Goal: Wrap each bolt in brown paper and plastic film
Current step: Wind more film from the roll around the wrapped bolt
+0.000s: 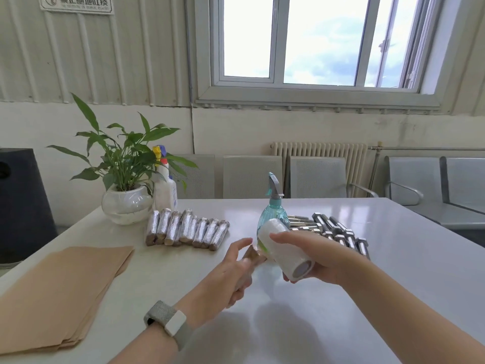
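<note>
The left hand (231, 269) is curled around a bolt already wrapped in brown paper (253, 256), with its forefinger stretched out straight above it. The right hand (312, 254) grips a roll of plastic film (284, 249), thumb on top and fingers underneath, held right up against the far end of the paper-covered bolt, just above the white surface (367, 285). This looks like the start of the film layer on this bolt, though no loose film is plainly visible between roll and bolt. Behind the left hand lies a row of finished bolts (186, 231), shiny with film over brown paper. Behind the right hand sits a pile of bare bolts (338, 232), so a good share of the work seems left. A stack of brown paper sheets (60, 295) lies at the left. A blue spray bottle (273, 211) stands just beyond the roll, and a potted plant (126, 179) and a white spray bottle (165, 185) sit at the far corner.
</note>
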The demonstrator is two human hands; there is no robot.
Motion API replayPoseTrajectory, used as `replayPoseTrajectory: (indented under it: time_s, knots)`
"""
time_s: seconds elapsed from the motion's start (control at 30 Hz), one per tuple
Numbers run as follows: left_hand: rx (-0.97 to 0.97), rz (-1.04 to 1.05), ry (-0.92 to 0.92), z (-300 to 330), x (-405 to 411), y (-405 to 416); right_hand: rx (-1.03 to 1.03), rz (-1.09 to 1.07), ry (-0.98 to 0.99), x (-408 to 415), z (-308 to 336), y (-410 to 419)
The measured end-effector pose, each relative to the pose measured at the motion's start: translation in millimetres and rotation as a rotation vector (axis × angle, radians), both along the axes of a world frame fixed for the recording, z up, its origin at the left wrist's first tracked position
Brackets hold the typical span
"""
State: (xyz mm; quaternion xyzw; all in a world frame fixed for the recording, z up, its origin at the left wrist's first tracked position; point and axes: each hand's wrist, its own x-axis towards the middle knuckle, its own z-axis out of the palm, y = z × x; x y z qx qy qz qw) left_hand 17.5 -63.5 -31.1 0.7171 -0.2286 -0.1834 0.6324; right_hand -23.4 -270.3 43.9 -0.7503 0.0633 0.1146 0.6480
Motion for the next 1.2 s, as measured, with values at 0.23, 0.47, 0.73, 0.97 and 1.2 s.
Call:
replayPoseTrajectory:
  time_s: [0.23,0.47,0.73,0.97,1.2]
  knots:
    - [0.034,-0.092,-0.138,0,-18,10,-0.28,0.116,-0.08,2,14,20]
    - [-0.061,-0.178,-0.045,8,-25,21,-0.5,0.121,-0.225,3,31,34]
    - [-0.07,0.013,-0.063,1,-16,21,-0.426,0.077,-0.279,8,17,44]
    - [-0.21,0.172,0.021,2,-7,20,-0.589,0.0,-0.674,5,1,65]
    - [-0.377,0.186,0.277,3,-2,23,-1.034,-0.212,-1.258,6,-41,83]
